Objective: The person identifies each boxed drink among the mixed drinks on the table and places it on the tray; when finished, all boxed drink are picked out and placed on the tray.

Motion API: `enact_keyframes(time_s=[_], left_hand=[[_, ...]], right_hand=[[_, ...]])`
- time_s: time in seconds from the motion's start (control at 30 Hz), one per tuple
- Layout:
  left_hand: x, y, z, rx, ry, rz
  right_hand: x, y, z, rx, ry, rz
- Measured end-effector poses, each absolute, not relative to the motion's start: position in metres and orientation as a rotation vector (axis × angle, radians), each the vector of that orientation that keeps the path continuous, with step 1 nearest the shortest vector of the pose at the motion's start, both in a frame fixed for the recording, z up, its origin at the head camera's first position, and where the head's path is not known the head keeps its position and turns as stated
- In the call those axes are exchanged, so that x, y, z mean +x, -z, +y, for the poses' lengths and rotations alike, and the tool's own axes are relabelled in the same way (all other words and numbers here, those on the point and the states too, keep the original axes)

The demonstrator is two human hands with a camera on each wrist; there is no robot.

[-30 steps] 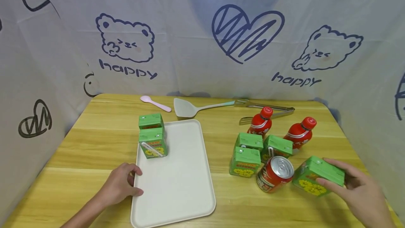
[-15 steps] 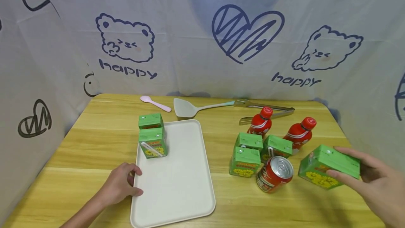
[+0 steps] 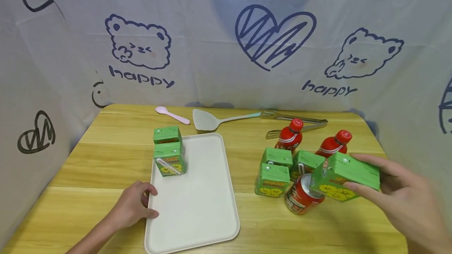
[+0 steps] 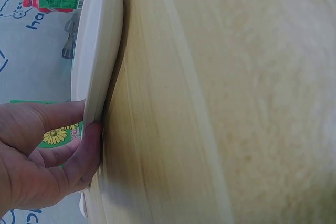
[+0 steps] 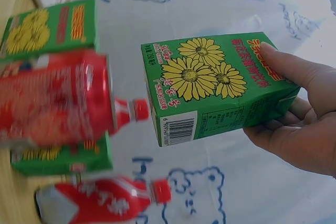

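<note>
My right hand (image 3: pixel 402 191) grips a green juice carton (image 3: pixel 344 175) with yellow flowers, thumb on the near side. In the head view it is tilted, held above the table and in front of part of a red soda can (image 3: pixel 301 197). The right wrist view shows the carton (image 5: pixel 210 85) whole, with its barcode end toward the can. At the left edge of a white tray (image 3: pixel 192 207), my left hand (image 3: pixel 132 205) holds the rim with thumb and fingers; the left wrist view shows this hand (image 4: pixel 50 150) at the rim. Two green cartons (image 3: pixel 169 159) stand at the tray's far left corner.
Several green cartons (image 3: pixel 272 179) cluster left of and behind the can. Two red bottles (image 3: pixel 290 136) stand behind them, one partly hidden. A pink spoon (image 3: pixel 173 115), a spatula (image 3: pixel 206 120) and metal tongs (image 3: pixel 296 117) lie along the table's back, before a cloth backdrop.
My right hand has lifted the green carton from beside the can, moved it right, then brought it back left and higher, over the can. The left hand has stayed at the tray's edge.
</note>
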State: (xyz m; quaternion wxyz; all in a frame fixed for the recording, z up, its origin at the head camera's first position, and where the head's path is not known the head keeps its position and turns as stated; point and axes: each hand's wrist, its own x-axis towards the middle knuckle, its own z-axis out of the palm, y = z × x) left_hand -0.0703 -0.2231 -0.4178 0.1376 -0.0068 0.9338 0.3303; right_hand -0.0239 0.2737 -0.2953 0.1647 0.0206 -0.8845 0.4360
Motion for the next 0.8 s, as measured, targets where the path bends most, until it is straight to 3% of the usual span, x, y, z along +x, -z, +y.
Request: enact_keyframes(time_s=[0.23,0.8], left_hand=[[-0.069,0.417,-0.223,-0.03,-0.953,2.697],[-0.069,0.417,-0.222,-0.046,-0.937,2.688]], right_hand=[[-0.034,0.286,0.242,0.274,-1.569,-2.392],[-0.066,0.286,0.169,0.5,-1.83,-2.419]])
